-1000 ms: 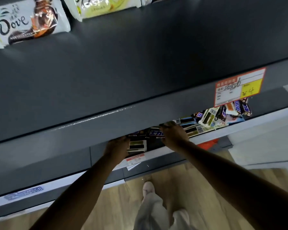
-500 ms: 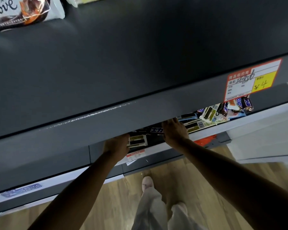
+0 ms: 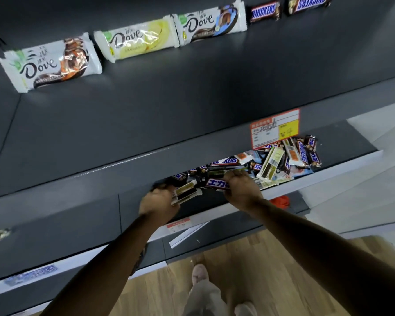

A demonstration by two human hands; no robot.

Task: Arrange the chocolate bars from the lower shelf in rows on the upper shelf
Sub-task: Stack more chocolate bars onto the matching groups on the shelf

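Down-left of the red-and-yellow price tag [image 3: 275, 128], the left hand [image 3: 157, 201] is curled round a pale-backed chocolate bar [image 3: 187, 193] and the right hand [image 3: 242, 189] pinches a Snickers bar [image 3: 217, 184], both at the edge of the loose heap [image 3: 292, 153] just below that tag, so lifting them out could, I judge, snag neighbouring bars and spill them to the floor.

Left hand [image 3: 157, 201] gripping a pale bar [image 3: 186, 193], right hand [image 3: 242, 190] gripping a Snickers bar [image 3: 216, 184], loose bars [image 3: 271, 163] heaped on lower shelf [image 3: 342, 142]
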